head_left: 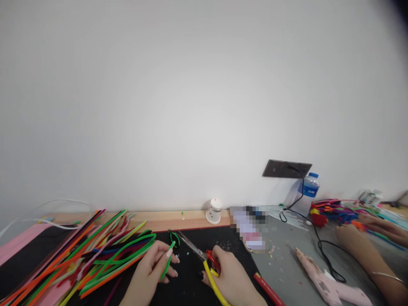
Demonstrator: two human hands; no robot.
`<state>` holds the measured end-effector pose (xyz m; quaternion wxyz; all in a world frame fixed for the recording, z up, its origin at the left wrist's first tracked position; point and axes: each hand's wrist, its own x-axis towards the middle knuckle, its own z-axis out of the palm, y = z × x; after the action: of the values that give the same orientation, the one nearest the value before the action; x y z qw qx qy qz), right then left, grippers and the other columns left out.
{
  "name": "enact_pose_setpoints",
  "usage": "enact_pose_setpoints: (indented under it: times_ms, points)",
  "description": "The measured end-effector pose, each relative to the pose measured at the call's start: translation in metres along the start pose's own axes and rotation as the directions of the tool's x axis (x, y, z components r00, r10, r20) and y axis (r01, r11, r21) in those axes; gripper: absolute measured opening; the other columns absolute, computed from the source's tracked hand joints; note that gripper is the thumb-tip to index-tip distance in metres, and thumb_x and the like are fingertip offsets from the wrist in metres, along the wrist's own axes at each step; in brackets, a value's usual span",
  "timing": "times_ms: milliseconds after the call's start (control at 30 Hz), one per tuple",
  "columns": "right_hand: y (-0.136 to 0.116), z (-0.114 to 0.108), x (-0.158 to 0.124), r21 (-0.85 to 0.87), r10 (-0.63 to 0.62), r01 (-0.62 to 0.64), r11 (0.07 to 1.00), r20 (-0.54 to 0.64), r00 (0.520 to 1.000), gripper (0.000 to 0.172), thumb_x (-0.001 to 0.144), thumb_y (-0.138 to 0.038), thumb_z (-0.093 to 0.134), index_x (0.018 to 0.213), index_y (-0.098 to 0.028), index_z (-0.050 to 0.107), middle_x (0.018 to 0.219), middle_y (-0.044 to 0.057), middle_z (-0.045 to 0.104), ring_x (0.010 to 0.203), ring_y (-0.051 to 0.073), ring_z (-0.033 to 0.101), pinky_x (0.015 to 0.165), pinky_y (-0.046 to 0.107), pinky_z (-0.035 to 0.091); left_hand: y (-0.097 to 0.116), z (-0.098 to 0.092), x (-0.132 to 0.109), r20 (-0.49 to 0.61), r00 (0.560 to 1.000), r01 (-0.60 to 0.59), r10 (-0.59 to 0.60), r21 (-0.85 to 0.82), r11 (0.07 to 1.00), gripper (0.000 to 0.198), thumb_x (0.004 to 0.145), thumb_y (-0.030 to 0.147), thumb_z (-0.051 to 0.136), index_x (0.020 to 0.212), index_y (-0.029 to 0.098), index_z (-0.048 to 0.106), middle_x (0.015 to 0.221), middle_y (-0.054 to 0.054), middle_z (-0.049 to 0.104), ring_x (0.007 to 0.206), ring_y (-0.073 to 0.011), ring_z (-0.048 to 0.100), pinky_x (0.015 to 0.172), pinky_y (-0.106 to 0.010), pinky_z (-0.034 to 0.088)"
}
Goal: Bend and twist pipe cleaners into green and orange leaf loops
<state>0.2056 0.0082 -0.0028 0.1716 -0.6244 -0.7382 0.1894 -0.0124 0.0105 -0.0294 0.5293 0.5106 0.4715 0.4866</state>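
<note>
My left hand (156,267) pinches a short green pipe cleaner (167,264) between thumb and index finger; the other fingers are loosely curled. My right hand (228,272) is closed around the handles of scissors (195,249), whose metal blades point up and left, towards the green piece. Yellow and red parts show at the handles, partly covered by my fingers. Just beyond my left hand, a small looped green and black piece (174,239) lies near the blade tips. Both hands are over a black mat (188,293).
Many coloured pipe cleaners (117,255) are heaped on the left. At the back are a paper cup (213,211) and a blurred phone (250,231). To the right lie a red tool (267,289), a pink glue gun (321,278) with its cord, a water bottle (309,189) and another person's arms (369,250).
</note>
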Motion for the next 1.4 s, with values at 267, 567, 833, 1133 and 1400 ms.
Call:
enact_pose_setpoints:
  times_ms: [267, 567, 833, 1133, 1400]
  points:
    - [-0.007, -0.005, -0.003, -0.073, 0.01, -0.008, 0.997, 0.03, 0.999, 0.029, 0.059, -0.042, 0.064, 0.073, -0.021, 0.05, 0.07, 0.001, 0.06, 0.057, 0.014, 0.052, 0.047, 0.02, 0.026, -0.006, 0.0, 0.002, -0.083, 0.995, -0.064, 0.053, -0.129, 0.99, 0.026, 0.075, 0.045, 0.054, 0.081, 0.022, 0.045, 0.062, 0.005, 0.055, 0.04, -0.0069, 0.042, 0.034, -0.015, 0.031]
    - [-0.011, -0.005, -0.005, -0.117, 0.011, -0.005, 0.993, 0.051, 0.999, 0.032, 0.057, -0.043, 0.066, 0.074, -0.021, 0.052, 0.072, 0.001, 0.061, 0.058, 0.015, 0.053, 0.047, 0.021, 0.026, -0.009, 0.007, 0.0, 0.018, 1.0, -0.004, 0.007, -0.174, 0.985, 0.029, 0.073, 0.047, 0.056, 0.074, 0.019, 0.05, 0.061, 0.003, 0.056, 0.042, -0.0053, 0.038, 0.036, -0.015, 0.028]
    - [-0.011, -0.004, -0.005, -0.129, -0.019, 0.025, 0.991, 0.049, 0.999, 0.031, 0.057, -0.044, 0.065, 0.074, -0.021, 0.052, 0.071, 0.001, 0.06, 0.057, 0.014, 0.051, 0.046, 0.021, 0.023, -0.01, 0.009, -0.002, 0.033, 0.999, 0.0, 0.005, -0.151, 0.988, 0.027, 0.074, 0.045, 0.056, 0.073, 0.019, 0.05, 0.061, 0.003, 0.056, 0.045, -0.0061, 0.041, 0.038, -0.015, 0.03]
    - [-0.018, -0.01, -0.009, -0.093, -0.016, 0.022, 0.995, 0.066, 0.998, 0.031, 0.057, -0.04, 0.064, 0.074, -0.022, 0.047, 0.073, 0.001, 0.06, 0.06, 0.016, 0.052, 0.048, 0.021, 0.025, -0.003, 0.01, -0.004, 0.026, 0.999, -0.019, 0.023, -0.129, 0.991, 0.029, 0.074, 0.047, 0.055, 0.071, 0.019, 0.05, 0.058, 0.004, 0.055, 0.042, -0.0058, 0.039, 0.039, -0.016, 0.031]
    - [-0.021, -0.009, -0.009, -0.075, -0.028, 0.033, 0.997, 0.068, 0.997, 0.031, 0.057, -0.038, 0.064, 0.075, -0.022, 0.045, 0.074, 0.0, 0.059, 0.06, 0.015, 0.051, 0.049, 0.021, 0.025, -0.008, 0.012, -0.004, 0.04, 0.999, -0.03, 0.034, -0.105, 0.994, 0.027, 0.077, 0.045, 0.052, 0.071, 0.019, 0.048, 0.061, 0.003, 0.057, 0.045, -0.0071, 0.043, 0.041, -0.017, 0.033]
